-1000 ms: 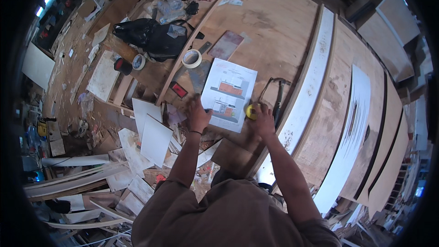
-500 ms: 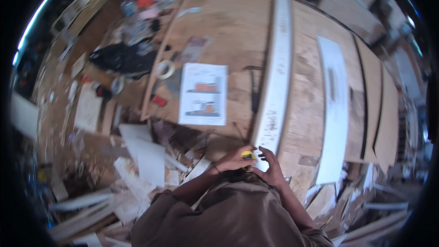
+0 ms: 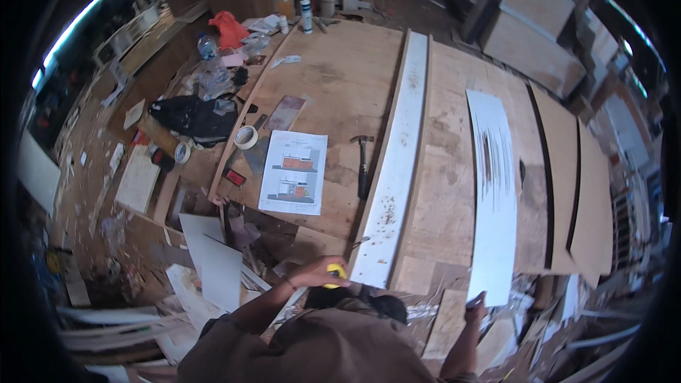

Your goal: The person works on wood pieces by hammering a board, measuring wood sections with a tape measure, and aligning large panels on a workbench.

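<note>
My left hand (image 3: 318, 274) is closed round a yellow tape measure (image 3: 334, 276), close to the near end of a long white board (image 3: 389, 195) with brown spots. Further right, my right hand (image 3: 475, 309) grips the near edge of a thin white strip panel (image 3: 494, 191), which has dark streaks down its middle. Part of that hand's grip is hidden at the panel's edge. A hammer (image 3: 363, 168) lies just left of the spotted board. Left of the hammer rests a printed sheet of furniture drawings (image 3: 294, 174).
The plywood worktop (image 3: 333, 92) carries a tape roll (image 3: 246, 137) and a red-and-black object (image 3: 234, 178). A sealant tube (image 3: 306, 13) stands at its far edge. Brown sheets (image 3: 592, 202) lie at the right. Offcuts (image 3: 211, 259) clutter the floor at the near left.
My right hand has left the spotted board and moved right to the white strip panel. My left hand, still holding the tape measure, sits lower and further left in view. The view has shifted too.
</note>
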The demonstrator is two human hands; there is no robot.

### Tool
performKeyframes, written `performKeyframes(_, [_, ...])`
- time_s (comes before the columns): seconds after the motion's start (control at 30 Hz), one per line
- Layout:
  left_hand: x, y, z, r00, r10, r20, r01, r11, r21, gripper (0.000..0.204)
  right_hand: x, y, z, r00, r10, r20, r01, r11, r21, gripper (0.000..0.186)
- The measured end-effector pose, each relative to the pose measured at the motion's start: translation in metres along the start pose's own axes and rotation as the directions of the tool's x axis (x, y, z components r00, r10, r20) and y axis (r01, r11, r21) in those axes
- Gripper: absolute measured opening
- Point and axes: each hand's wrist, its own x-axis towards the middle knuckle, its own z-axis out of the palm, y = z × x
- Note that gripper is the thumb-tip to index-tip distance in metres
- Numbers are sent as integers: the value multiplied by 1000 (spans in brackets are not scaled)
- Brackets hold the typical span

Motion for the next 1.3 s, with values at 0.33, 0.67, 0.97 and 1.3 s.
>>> performKeyframes(0.33, [-120, -41, 139, 860, -322, -395, 319, 945, -75, 48, -227, -86, 88, 607, 287, 741, -577, 800, 163, 35])
performKeyframes(0.67, [-217, -56, 149, 757, -450, -474, 383, 893, -236, 53, -234, -68, 133, 468, -130, 874, 348, 936, -47, 39])
performKeyframes(0.97, [-416, -171, 158, 522, -464, -715, 234, 885, -404, 59, -218, -29, 127, 656, 35, 754, 4, 999, -50, 56])
performKeyframes(1.3, [-635, -229, 111, 371, -477, -796, 142, 877, -459, 69, -633, 2, 281, -395, 435, 809, 880, 434, 196, 36])
